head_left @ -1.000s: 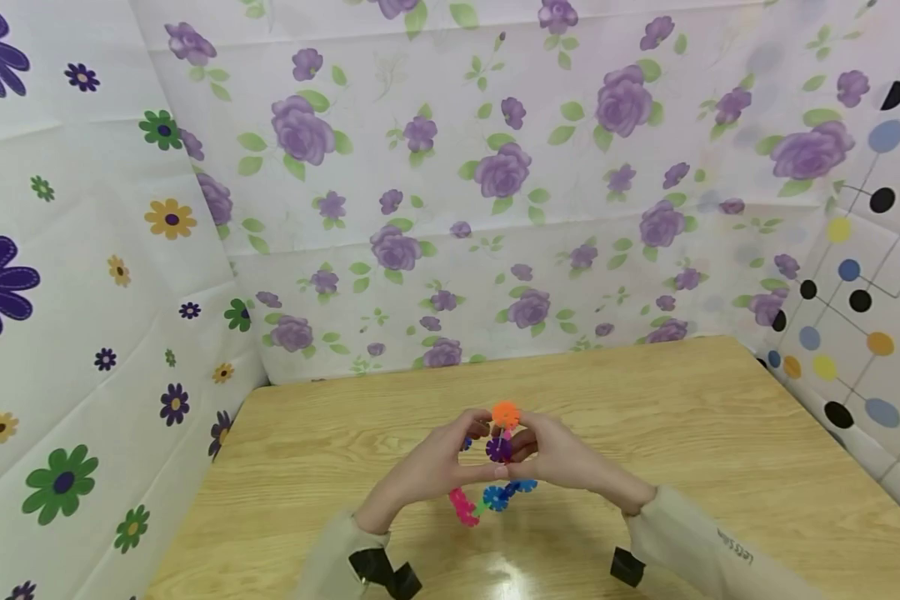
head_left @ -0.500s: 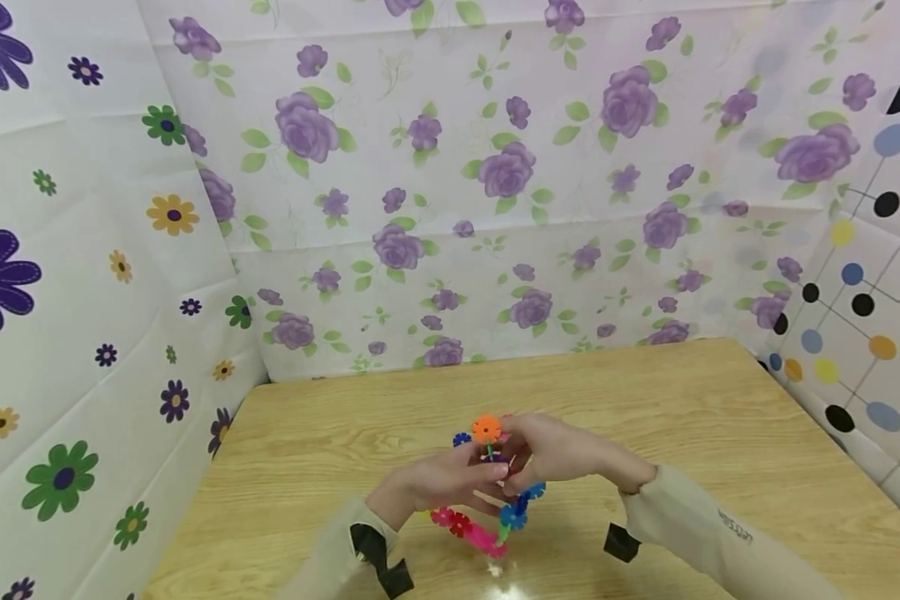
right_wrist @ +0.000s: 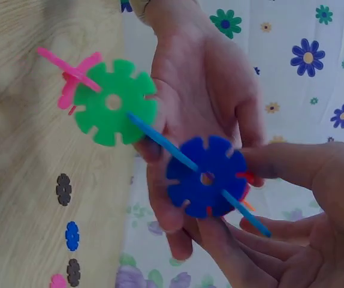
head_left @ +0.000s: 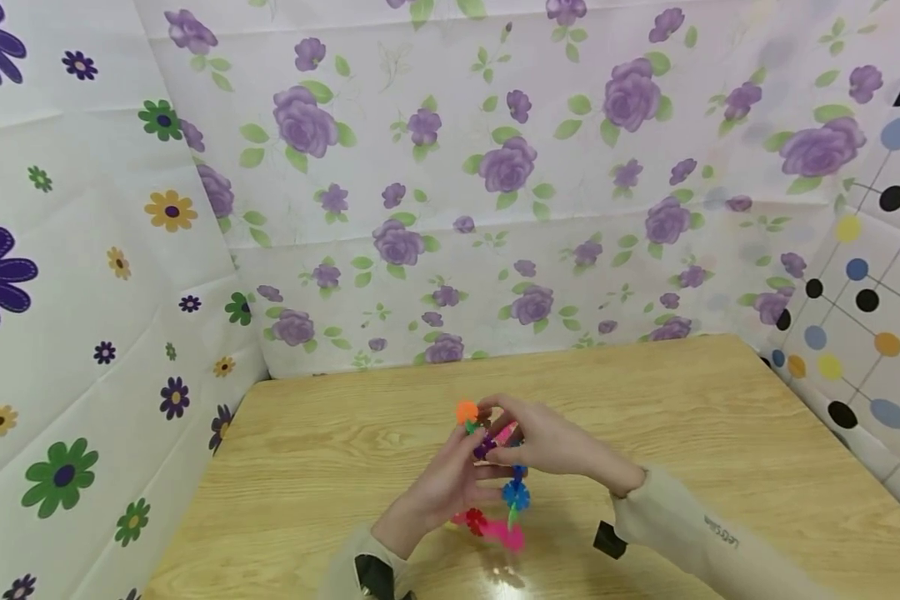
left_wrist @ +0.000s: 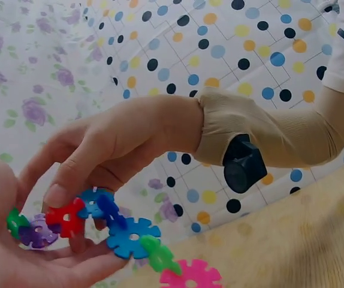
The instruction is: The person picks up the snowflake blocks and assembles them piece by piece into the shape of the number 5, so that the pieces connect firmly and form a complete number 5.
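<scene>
A chain of interlocked notched plastic snowflake discs [head_left: 516, 495] hangs between both hands, in orange, green, purple, red, blue and pink. My left hand [head_left: 438, 487] holds its upper part, the thumb by the purple disc [head_left: 484, 448] and the other fingers stretched beneath. From the right, my right hand [head_left: 555, 437] pinches the chain near the red disc [left_wrist: 64, 221], its thumb on that disc in the left wrist view. An orange disc [head_left: 467, 412] tops the chain. Green [right_wrist: 133, 102] and dark blue discs [right_wrist: 187, 174] stand close in the right wrist view, partly covering my left palm.
The wooden table [head_left: 330, 450] lies below the hands. Several loose discs, among them a blue disc [right_wrist: 72, 231], lie on it in the right wrist view. A purple-flowered cloth [head_left: 420, 292] hangs behind; patterned cloths flank both sides. A black wrist device [head_left: 609, 541] sits at the right sleeve.
The orange disc has moved left with the top of the chain. My left hand has turned more upright, and the dangling pink end has swung right.
</scene>
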The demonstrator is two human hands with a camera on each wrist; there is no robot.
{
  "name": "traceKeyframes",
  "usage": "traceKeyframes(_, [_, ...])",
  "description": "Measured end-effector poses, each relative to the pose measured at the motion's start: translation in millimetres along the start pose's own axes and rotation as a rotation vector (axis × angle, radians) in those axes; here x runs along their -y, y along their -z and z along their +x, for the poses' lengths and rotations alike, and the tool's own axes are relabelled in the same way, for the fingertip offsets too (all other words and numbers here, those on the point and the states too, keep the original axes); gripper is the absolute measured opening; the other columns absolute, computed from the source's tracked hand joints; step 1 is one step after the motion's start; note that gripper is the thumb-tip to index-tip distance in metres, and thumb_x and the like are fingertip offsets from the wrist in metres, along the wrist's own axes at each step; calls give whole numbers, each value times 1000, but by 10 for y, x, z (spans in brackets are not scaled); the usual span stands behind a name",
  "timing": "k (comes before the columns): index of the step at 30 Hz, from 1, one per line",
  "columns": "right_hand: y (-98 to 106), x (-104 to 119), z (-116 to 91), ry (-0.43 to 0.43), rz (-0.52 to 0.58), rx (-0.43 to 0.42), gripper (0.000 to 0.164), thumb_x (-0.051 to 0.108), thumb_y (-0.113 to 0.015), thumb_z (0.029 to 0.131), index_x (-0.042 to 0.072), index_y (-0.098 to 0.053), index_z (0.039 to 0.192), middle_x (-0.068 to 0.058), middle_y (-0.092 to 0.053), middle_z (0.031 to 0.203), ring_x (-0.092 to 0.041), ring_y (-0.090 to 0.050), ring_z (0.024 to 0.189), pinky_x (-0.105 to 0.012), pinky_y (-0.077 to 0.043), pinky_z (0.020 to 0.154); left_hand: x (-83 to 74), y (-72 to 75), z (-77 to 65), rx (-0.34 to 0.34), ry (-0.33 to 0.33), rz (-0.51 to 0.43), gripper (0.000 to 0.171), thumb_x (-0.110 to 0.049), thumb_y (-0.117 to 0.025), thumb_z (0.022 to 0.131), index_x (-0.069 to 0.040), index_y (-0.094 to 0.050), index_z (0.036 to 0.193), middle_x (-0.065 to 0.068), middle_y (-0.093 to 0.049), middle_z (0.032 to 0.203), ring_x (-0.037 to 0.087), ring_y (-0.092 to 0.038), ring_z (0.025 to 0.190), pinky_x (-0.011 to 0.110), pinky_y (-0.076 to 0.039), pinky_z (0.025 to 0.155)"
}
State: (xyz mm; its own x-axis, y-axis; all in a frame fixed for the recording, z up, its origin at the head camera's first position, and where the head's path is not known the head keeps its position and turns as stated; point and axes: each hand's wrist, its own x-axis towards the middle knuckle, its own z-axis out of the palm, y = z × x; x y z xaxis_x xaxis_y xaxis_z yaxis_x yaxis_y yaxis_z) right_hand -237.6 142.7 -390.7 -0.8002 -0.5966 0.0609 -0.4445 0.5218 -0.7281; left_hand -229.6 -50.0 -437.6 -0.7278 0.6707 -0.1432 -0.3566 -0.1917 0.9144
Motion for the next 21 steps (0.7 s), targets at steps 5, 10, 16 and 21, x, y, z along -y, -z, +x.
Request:
traceKeyframes(5, [-20, 113, 29, 43, -73, -157, 51, 18, -70, 89, 10, -48, 135, -7, -68, 113, -18, -68, 97, -29, -58, 78, -56, -9, -16, -66, -133, -73, 68, -58, -18, 102, -17, 5, 150, 21, -41, 147, 23, -58, 121, 54, -41, 107])
traceKeyframes(10, [-67, 167, 63, 140, -149, -268, 49, 10, -73, 86, 7, -53, 130, -4, -68, 110, -15, -67, 98, -26, -57, 80, -58, -43, -1, -140, -266, -211, 52, -55, -19, 102, -22, -24, 142, 6, -50, 137, 14, -59, 115, 48, -42, 108])
traceKeyframes(16, [-145, 156, 123, 291, -228, -399, 46, 1, -75, 81, 6, -58, 124, -7, -64, 116, -18, -66, 99, -27, -58, 78, -55, -113, 38, -218, -415, -331, 23, -43, -29, 105, -27, -44, 111, 3, -56, 121, 12, -61, 102, 31, -51, 92])
traceKeyframes(21, [-153, 125, 148, 338, -230, -482, 42, 4, -76, 81, 5, -60, 120, -10, -61, 122, -23, -62, 109, -36, -56, 88, -90, -79, 38, -288, -488, -373, 19, -35, -34, 105, -20, -42, 114, 7, -60, 115, 16, -62, 107, 26, -53, 92])
